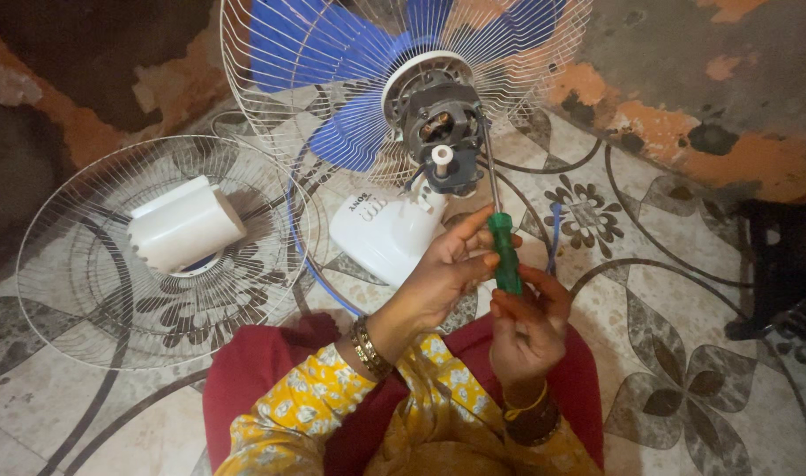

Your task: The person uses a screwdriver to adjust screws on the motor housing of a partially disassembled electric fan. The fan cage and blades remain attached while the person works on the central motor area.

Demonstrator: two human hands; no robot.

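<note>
Two hands together on one green-handled screwdriver with a long steel shaft. Left hand pinching the upper part of the handle between thumb and fingertips; right hand clamped around the lower end of the same handle, just below the left. Shaft running up and slightly left from the handle, tip reaching the exposed grey fan motor at its right side; exact contact point too small to tell. Motor bare, with a short white spindle cap sticking out toward the camera, set at the hub of blue plastic fan blades inside a white wire rear guard. White plastic fan base just below the motor, close to the left hand. Detached round white wire front guard flat on the patterned tile floor, well to the left, with a white plastic motor cover resting on it. Yellow floral sleeves and red fabric over the lap beneath both hands; bangles on each wrist.
</note>
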